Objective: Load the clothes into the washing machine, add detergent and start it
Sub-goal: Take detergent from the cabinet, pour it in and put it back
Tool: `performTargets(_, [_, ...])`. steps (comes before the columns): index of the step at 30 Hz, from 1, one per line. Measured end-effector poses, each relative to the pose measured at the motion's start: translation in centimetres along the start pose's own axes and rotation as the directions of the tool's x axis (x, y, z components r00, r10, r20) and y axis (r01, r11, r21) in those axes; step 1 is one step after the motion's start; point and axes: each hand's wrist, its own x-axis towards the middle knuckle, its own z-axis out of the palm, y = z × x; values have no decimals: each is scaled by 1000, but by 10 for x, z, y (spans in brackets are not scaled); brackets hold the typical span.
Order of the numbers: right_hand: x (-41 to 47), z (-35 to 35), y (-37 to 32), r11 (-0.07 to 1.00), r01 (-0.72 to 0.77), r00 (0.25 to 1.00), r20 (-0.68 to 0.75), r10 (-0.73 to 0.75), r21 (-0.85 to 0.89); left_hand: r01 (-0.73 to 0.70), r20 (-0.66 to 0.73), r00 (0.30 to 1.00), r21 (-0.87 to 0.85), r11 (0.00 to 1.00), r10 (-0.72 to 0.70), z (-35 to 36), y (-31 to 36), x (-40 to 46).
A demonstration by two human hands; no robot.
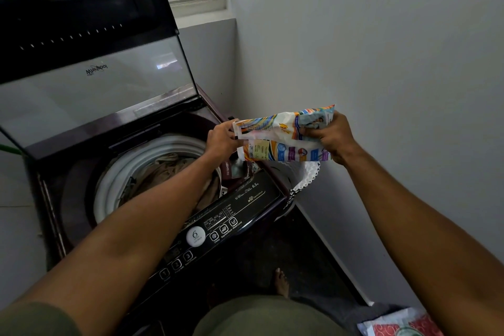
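The detergent packet (286, 136), a crumpled printed pouch, is held in the air over the right front corner of the washing machine (152, 172), with the left hand (222, 140) pinching its left end and the right hand (331, 139) clenched around its right end. Under it the machine's glass lid (90, 71) stands raised, brownish clothes (169, 172) lie inside the white-rimmed drum (109, 185), and the control panel (218, 229) runs along the front edge. A patterned bag (305, 180) hangs just beside the machine's right side near the grey wall (381, 63), and a bare foot (282, 282) rests on the dark floor (308, 254) below.
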Motion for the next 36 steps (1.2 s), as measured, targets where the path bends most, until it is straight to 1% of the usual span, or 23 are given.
performTargets(13, [1,-1,1,1000,6,1000,-15,-6,-22,30,7,1000,38,999,-30,1,0,4])
performTargets(20, [3,0,5,999,0,1000,-14,0,-39,20,-1,1000,49,999,-20,2,-1,4])
performTargets(31, [1,2,4,999,9,1000,-3,-9,-52,54,-8,999,166,985,-54,1,-11,8])
performTargets(34, [-1,3,2,998,16,1000,-3,-16,-61,85,4,996,164,983,-87,1,-15,9])
performTargets(36, [-3,4,-1,998,22,1000,-5,-22,-51,82,3,997,134,988,-83,1,-15,10])
